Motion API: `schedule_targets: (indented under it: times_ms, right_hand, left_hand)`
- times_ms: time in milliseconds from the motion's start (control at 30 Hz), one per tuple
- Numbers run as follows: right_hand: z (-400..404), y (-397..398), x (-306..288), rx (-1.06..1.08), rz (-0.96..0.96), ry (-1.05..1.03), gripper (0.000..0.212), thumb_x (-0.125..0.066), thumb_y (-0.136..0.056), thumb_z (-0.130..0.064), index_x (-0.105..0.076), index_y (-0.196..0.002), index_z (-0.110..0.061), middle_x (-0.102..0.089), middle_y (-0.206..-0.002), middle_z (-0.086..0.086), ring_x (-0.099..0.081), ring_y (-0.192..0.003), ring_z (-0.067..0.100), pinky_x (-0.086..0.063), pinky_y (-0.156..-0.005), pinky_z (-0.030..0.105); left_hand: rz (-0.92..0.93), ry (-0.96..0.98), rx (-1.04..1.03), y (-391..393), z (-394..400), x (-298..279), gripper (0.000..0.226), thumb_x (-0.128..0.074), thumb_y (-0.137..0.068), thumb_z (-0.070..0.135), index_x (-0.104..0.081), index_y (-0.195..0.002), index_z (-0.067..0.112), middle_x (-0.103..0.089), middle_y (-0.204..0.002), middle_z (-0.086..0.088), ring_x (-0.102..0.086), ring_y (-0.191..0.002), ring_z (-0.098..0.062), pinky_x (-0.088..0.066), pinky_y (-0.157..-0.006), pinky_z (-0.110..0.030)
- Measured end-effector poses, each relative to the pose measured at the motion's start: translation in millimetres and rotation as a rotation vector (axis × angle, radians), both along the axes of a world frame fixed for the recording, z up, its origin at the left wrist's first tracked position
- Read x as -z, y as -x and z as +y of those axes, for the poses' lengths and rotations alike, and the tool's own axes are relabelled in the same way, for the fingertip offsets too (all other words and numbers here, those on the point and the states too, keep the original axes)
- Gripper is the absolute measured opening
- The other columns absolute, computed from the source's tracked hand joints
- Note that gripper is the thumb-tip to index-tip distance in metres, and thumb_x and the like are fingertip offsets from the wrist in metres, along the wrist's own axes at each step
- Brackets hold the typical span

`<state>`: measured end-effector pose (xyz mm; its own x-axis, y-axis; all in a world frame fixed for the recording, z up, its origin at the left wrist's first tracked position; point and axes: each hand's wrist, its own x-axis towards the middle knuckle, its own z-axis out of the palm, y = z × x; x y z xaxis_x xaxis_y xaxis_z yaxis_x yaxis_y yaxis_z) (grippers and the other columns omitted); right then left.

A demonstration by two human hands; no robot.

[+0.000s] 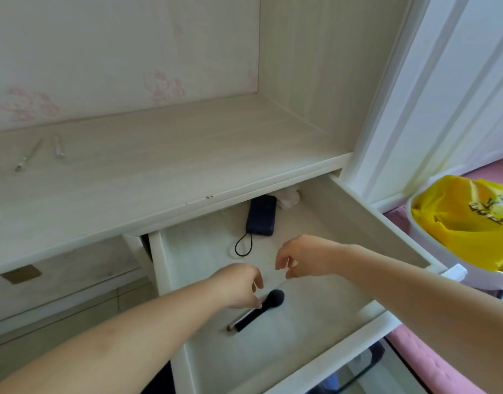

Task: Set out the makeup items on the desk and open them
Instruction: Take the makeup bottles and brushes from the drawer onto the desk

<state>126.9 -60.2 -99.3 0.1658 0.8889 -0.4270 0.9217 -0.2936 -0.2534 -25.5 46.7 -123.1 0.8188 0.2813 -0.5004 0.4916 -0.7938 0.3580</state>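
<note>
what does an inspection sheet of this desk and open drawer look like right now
surface: pale wood desk top, drawer below it pulled open
job's things: black makeup brush lying in the drawer; two thin stick-like items on the desk, too blurred to name
clutter: dark blue power bank at the drawer's back
grippers: left hand over the brush handle, right hand hovers empty, fingers loosely curled
cables: black loop cord on the power bank
surroundings: white bin with yellow bag at right

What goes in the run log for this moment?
drawer: open | left hand: reaching black makeup brush | right hand: empty above drawer | desk: two slim sticks
</note>
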Motion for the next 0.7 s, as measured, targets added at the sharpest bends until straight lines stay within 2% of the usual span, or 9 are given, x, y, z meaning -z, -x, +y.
schedule_targets:
  times_ms: [200,333,367,433,500,567,600,633,700]
  right_hand:
    - [18.2,2.7,26.9,-0.246,-0.169,0.125,0.031,-0.058,-0.090,-0.022,-0.057,-0.121,-0.019,-0.057,-0.123,0.000,-0.053,-0.111,0.021,-0.041,-0.081,0.030]
    - [26.4,9.0,34.1,-0.384,-0.281,0.139,0.028,-0.058,-0.090,-0.021,-0.061,-0.118,-0.019,-0.063,-0.115,0.004,-0.058,-0.102,0.025,-0.050,-0.084,0.038]
    - [27.0,9.9,36.8,-0.407,-0.294,0.142,0.026,-0.057,-0.089,-0.020,-0.062,-0.115,-0.018,-0.064,-0.111,0.005,-0.059,-0.099,0.026,-0.051,-0.082,0.039]
    - [29.1,14.1,38.4,-0.474,-0.347,0.135,0.018,-0.054,-0.089,-0.017,-0.064,-0.104,-0.015,-0.065,-0.096,0.005,-0.060,-0.088,0.027,-0.049,-0.068,0.035]
    - [29.7,16.2,40.9,-0.534,-0.406,0.126,0.007,-0.051,-0.088,-0.014,-0.058,-0.086,-0.012,-0.055,-0.072,0.001,-0.055,-0.073,0.026,-0.038,-0.056,0.031]
    - [29.4,16.9,42.7,-0.585,-0.455,0.118,0.010,-0.049,-0.088,-0.009,-0.048,-0.079,-0.015,-0.041,-0.062,-0.002,-0.049,-0.068,0.025,-0.032,-0.053,0.031]
    - [29.4,16.4,43.9,-0.603,-0.479,0.120,0.010,-0.048,-0.088,-0.007,-0.047,-0.081,-0.014,-0.040,-0.063,-0.002,-0.049,-0.068,0.025,-0.033,-0.053,0.032]
    - [29.6,16.4,44.6,-0.613,-0.501,0.122,0.007,-0.047,-0.088,-0.006,-0.049,-0.087,-0.013,-0.045,-0.068,-0.001,-0.050,-0.069,0.026,-0.034,-0.054,0.033]
    - [30.0,16.9,47.7,-0.591,-0.529,0.120,0.016,-0.047,-0.088,-0.006,-0.053,-0.102,-0.009,-0.058,-0.085,0.006,-0.057,-0.077,0.029,-0.039,-0.057,0.035]
  left_hand:
    - [0.061,-0.193,0.070,-10.1,-18.1,17.2,0.033,-0.067,-0.081,0.037,-0.061,-0.105,0.016,-0.059,-0.113,-0.003,-0.058,-0.101,-0.024,-0.046,-0.078,-0.032]
    - [0.077,-0.266,0.126,-10.8,-19.2,23.9,0.032,-0.066,-0.082,0.037,-0.060,-0.104,0.016,-0.058,-0.115,-0.004,-0.058,-0.103,-0.025,-0.043,-0.076,-0.030]
    - [0.078,-0.274,0.145,-11.2,-19.1,25.7,0.032,-0.066,-0.082,0.037,-0.059,-0.106,0.017,-0.058,-0.115,-0.004,-0.058,-0.104,-0.025,-0.043,-0.076,-0.032]
    - [0.088,-0.296,0.201,-10.7,-17.5,24.0,0.034,-0.065,-0.083,0.035,-0.057,-0.113,0.023,-0.058,-0.116,-0.004,-0.057,-0.105,-0.026,-0.044,-0.076,-0.033]
    - [0.103,-0.334,0.266,-10.8,-16.6,21.9,0.031,-0.063,-0.084,0.031,-0.057,-0.114,0.027,-0.057,-0.113,-0.005,-0.057,-0.102,-0.028,-0.041,-0.071,-0.032]
    - [0.094,-0.368,0.287,-8.7,-14.7,22.7,0.007,-0.059,-0.083,0.026,-0.056,-0.087,0.022,-0.058,-0.103,-0.008,-0.056,-0.087,-0.028,-0.037,-0.063,-0.030]
    - [0.095,-0.386,0.271,-8.5,-13.1,25.5,0.018,-0.057,-0.082,0.024,-0.044,-0.070,0.019,-0.058,-0.098,-0.010,-0.052,-0.078,-0.028,-0.035,-0.060,-0.030]
    - [0.109,-0.403,0.270,-7.2,-12.6,24.9,0.026,-0.054,-0.081,0.023,-0.037,-0.063,0.016,-0.059,-0.093,-0.010,-0.048,-0.072,-0.027,-0.034,-0.057,-0.029]
    - [0.128,-0.406,0.256,-7.1,-9.6,25.3,0.030,-0.052,-0.080,0.021,-0.033,-0.056,0.019,-0.060,-0.086,-0.009,-0.045,-0.068,-0.026,-0.034,-0.056,-0.029]
